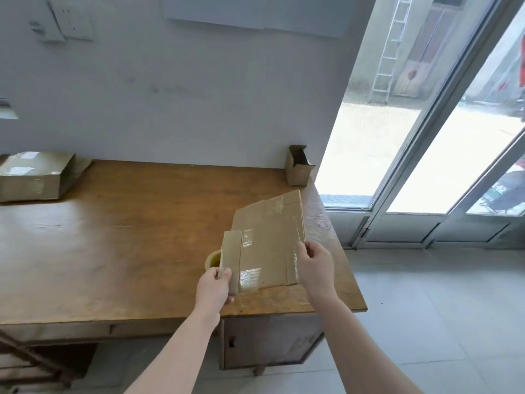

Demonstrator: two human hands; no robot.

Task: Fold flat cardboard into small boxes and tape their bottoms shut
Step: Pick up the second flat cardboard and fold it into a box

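Observation:
A flat piece of brown cardboard (270, 243), patched with strips of clear tape, is held above the right end of the wooden table (127, 245). My left hand (214, 287) grips its folded left flap near the lower corner. My right hand (314, 265) pinches its right edge. A roll of tape (213, 260) lies on the table, mostly hidden behind the cardboard's left flap.
A small open cardboard box (298, 167) stands at the table's back right corner. A taped box (34, 176) sits at the back left against the wall. Glass doors and tiled floor lie to the right of the table's edge.

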